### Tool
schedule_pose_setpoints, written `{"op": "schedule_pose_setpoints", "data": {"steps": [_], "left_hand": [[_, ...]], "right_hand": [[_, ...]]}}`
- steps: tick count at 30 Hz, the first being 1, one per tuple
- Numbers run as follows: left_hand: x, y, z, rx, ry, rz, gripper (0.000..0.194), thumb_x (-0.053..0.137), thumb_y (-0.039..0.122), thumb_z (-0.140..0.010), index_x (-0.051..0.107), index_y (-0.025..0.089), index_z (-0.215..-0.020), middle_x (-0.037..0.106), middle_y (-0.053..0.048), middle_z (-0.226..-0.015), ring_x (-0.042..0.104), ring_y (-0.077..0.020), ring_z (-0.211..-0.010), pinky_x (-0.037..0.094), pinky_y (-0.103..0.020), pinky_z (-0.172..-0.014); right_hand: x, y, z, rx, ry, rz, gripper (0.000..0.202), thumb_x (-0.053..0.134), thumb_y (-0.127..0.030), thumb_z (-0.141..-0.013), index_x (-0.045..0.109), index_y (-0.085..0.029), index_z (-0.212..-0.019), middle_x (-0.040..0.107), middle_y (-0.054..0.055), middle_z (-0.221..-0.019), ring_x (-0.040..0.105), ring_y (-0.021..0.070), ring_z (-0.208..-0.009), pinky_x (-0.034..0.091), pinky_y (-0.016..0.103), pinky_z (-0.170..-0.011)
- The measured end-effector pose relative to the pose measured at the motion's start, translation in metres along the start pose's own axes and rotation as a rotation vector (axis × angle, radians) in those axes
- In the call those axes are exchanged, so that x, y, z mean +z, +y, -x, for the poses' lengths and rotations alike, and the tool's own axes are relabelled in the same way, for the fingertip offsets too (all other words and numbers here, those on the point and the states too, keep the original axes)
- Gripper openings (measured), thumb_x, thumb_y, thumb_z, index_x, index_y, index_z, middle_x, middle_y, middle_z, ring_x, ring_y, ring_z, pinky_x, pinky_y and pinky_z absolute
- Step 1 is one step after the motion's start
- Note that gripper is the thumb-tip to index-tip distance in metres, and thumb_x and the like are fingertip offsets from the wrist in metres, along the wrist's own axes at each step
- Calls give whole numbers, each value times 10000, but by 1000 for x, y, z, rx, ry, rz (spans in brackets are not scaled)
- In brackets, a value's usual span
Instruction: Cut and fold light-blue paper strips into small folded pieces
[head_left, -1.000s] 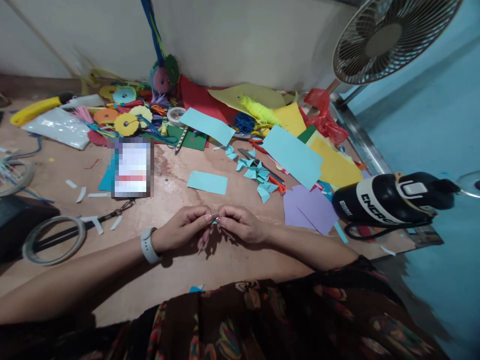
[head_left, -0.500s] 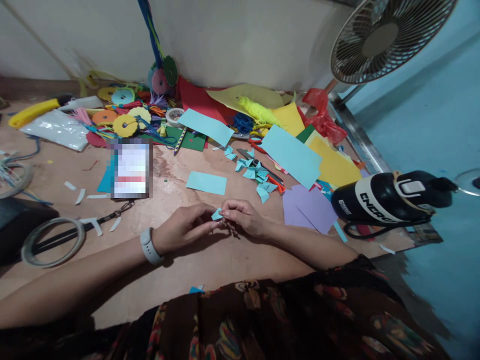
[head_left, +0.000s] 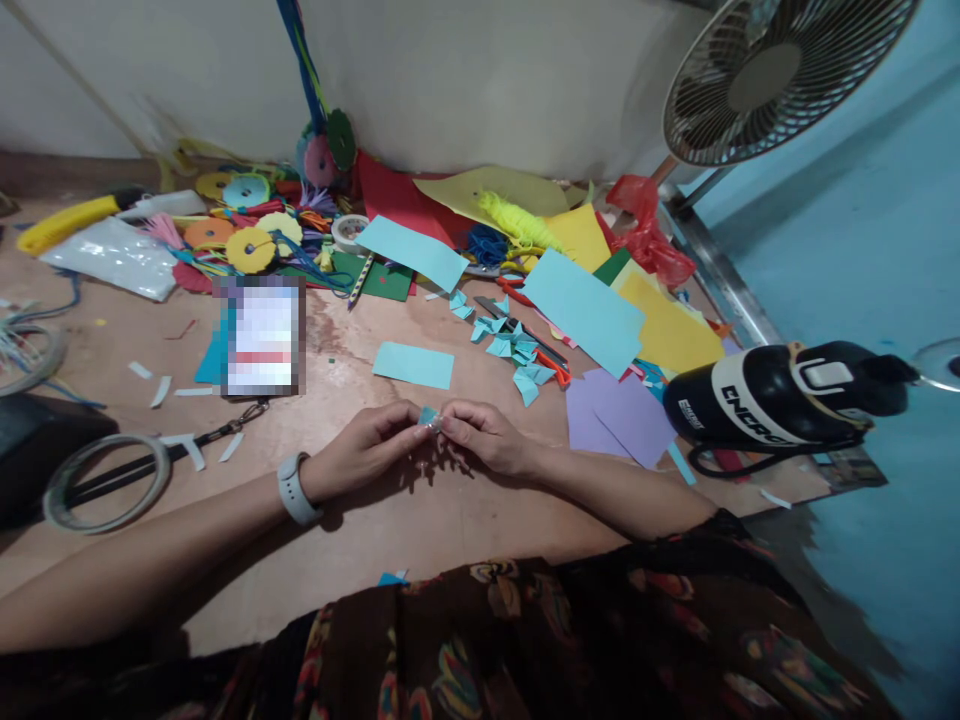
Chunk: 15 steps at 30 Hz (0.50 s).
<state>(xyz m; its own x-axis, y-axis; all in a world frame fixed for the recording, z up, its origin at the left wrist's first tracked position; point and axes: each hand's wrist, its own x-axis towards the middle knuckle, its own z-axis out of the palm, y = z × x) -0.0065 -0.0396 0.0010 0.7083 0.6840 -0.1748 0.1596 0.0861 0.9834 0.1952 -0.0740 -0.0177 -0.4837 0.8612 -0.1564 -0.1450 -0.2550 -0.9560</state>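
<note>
We are noting a small blue paper (head_left: 428,415) sitting between the left hand (head_left: 371,442) and right hand (head_left: 489,438), both pinching it, neither standing nearer; its long axis we are not making out.

Craft workspace, cluttered table (head_left: 487,525), coloured paper (head_left: 585,312), yarn (head_left: 517,220), paper strips (head_left: 161,391)
</note>
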Motion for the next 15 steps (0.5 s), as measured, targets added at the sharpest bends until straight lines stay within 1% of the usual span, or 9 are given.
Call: {"op": "schedule_pose_setpoints", "data": {"steps": [2, 5, 9, 12, 15], "left_hand": [[2, 1, -1, -74, -24, 164, 367, 560, 520, -929, 570, 162, -849, 644, -3, -700, 600, -110, -555, 496, -202, -504], [4, 2, -1, -115, -15, 299, 382, 609, 530, -900, 559, 158, -827, 625, 15, -678, 562, -79, -504, 479, -174, -465], [5, 3, 0, -131, -17, 355, 365, 646, 507, -886, 559, 154, -857, 642, 5, -721, 608, -90, -565, 510, -169, -484], [4, 2, 1, -147, -6, 379, 350, 662, 490, -880, 552, 158, -907, 662, -9, -777, 646, -111, -613, 527, -181, -491], [4, -1, 2, -135, 3, 357, 337, 656, 476, -888, 558, 153, -902, 670, -16, -775, 650, -111, -614, 530, -180, -491]], "right_hand": [[-1, 0, 0, -9, -4, 15, 413, 569, -569, -907, 513, -179, -783, 501, -67, -581, 431, 61, -460, 328, 190, -431], [-1, -2, 0, -28, 21, 38, 390, 575, -558, -905, 519, -184, -812, 512, -61, -597, 446, 72, -492, 342, 199, -457], [-1, -3, 0, -86, 78, 83, 351, 578, -519, -909, 531, -183, -818, 498, -61, -601, 431, 74, -509, 341, 205, -481], [-1, -3, 1, -67, 108, 72, 335, 574, -506, -903, 521, -188, -815, 483, -69, -588, 414, 72, -487, 332, 209, -474], [-1, -3, 1, -36, 109, 57, 318, 579, -488, -892, 505, -192, -802, 479, -74, -576, 417, 72, -470, 334, 211, -468]]}}
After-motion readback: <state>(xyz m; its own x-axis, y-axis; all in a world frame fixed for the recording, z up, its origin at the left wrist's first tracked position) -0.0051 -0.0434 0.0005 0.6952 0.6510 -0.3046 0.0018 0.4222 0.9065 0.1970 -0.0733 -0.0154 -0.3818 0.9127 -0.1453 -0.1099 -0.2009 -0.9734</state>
